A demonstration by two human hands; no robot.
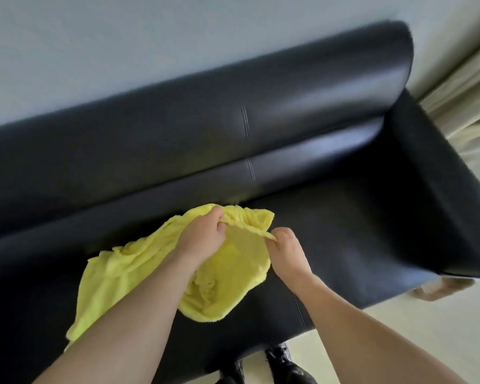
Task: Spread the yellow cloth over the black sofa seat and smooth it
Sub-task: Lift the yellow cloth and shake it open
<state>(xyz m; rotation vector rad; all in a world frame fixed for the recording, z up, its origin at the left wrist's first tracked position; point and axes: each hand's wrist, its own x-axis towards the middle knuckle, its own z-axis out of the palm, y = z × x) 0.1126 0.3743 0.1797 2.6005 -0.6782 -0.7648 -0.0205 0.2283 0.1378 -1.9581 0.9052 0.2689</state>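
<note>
Hands are working the far edge of the cloth (233,259). The left hand (203,236) is pinching a gathered fold near the backrest (178,128), fingers curled tight around the fabric, and the right hand (286,250) is pinching the same edge a little further along, thumb and fingertips closed on a thin lip of it. Between them a short stretch of edge is being held taut.

The step in hand looks like opening the cloth out. Doing it well probably means drawing the two hands apart along that edge until the bunching between them is gone, then carrying the edge back toward the backrest so the cloth lies square (pulling from one hand alone would likely just drag the whole piece sideways).

The cloth is lying crumpled on the seat (344,231), roughly at its middle, with one loose end trailing under the left forearm toward the front edge. Much of the seat to the right is lying bare, so spreading is barely begun and smoothing is not yet started.
</note>
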